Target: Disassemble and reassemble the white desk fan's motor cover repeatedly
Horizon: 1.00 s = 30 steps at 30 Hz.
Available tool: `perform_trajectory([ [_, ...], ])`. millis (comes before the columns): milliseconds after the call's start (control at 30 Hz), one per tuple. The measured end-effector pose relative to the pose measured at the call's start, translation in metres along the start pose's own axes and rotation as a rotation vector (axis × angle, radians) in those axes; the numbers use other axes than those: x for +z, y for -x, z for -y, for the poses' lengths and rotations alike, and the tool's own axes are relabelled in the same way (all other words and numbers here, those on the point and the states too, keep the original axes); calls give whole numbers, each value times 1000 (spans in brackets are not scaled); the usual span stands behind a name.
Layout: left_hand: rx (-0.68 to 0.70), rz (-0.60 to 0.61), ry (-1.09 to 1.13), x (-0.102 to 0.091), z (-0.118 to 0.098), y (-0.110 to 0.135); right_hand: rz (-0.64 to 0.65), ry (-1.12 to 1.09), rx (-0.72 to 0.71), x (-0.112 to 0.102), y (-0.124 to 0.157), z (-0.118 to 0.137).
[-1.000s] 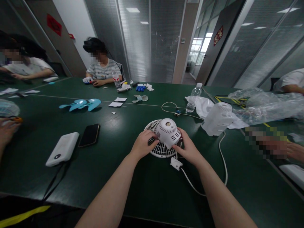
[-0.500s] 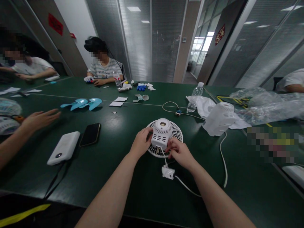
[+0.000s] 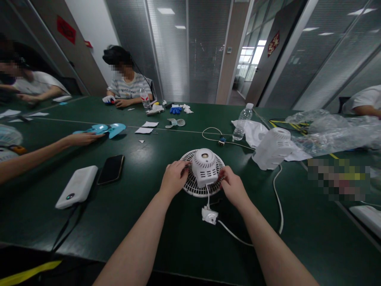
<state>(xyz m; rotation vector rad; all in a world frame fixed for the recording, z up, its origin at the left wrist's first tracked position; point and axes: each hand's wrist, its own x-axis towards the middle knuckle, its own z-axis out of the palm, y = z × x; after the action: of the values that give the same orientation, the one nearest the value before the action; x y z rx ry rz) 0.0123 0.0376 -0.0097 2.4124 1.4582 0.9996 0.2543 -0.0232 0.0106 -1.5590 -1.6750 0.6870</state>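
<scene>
A white fan motor housing [image 3: 204,167] stands upright on a round white fan grille [image 3: 195,190] that lies flat on the green table [image 3: 166,238]. My left hand [image 3: 174,178] curls round the grille's left edge beside the housing. My right hand [image 3: 233,186] grips the right side of the grille and housing. A thin white wire runs down from the housing to a small white switch block [image 3: 210,215] on the table, and a white cable [image 3: 278,198] leads away to the right.
A white power bank [image 3: 76,186] and black phone [image 3: 111,169] lie at left. Another person's hand [image 3: 81,138] touches a blue fan blade [image 3: 104,129]. A white fan shell [image 3: 272,147], water bottle [image 3: 242,122] and plastic wrap [image 3: 333,133] sit at right. People sit across the table.
The housing went from tilted to upright on the grille. My right hand moved from the wire below the housing up to its right side. The neighbour's hand reached over to the blue blade.
</scene>
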Motion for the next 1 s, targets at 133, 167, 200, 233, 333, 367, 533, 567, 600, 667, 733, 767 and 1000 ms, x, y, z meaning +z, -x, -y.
perform_trajectory([
  [133, 60, -30, 94, -4, -3, 2, -144, 14, -11, -10, -5, -8],
  [167, 73, -36, 110, -4, -4, 2, -165, 0, -30, -9, -4, -8],
  [200, 81, -43, 114, -4, -5, 3, -181, -12, -57, -7, -3, -8],
  [233, 82, -50, 103, -3, -6, 2, -193, -16, -86, -4, -2, -6],
  [333, 58, -26, 18, -1, -7, 1, -184, 31, -143, 9, 2, -2],
  [367, 53, 3, -6, 0, -7, 1, -170, 59, -144, 13, 3, -1],
  [533, 48, 106, -9, 2, -6, -1, -128, 93, -89, 23, 1, 2],
  [567, 40, 100, -8, 1, -6, -1, -121, 82, -78, 22, 0, 1],
  [600, 32, 89, -7, -1, -6, -2, -112, 67, -72, 20, -1, 1],
  [667, 16, 64, -5, -3, -7, -2, -86, 31, -75, 16, -3, -1],
  [733, 3, 42, -3, -6, -8, -3, -53, -4, -83, 14, -5, -4],
  [767, -1, 36, -3, -6, -8, -2, -37, -20, -87, 13, -6, -6],
  [1000, 0, 35, -28, -3, -5, 0, 4, -75, -127, 14, -7, -11],
])
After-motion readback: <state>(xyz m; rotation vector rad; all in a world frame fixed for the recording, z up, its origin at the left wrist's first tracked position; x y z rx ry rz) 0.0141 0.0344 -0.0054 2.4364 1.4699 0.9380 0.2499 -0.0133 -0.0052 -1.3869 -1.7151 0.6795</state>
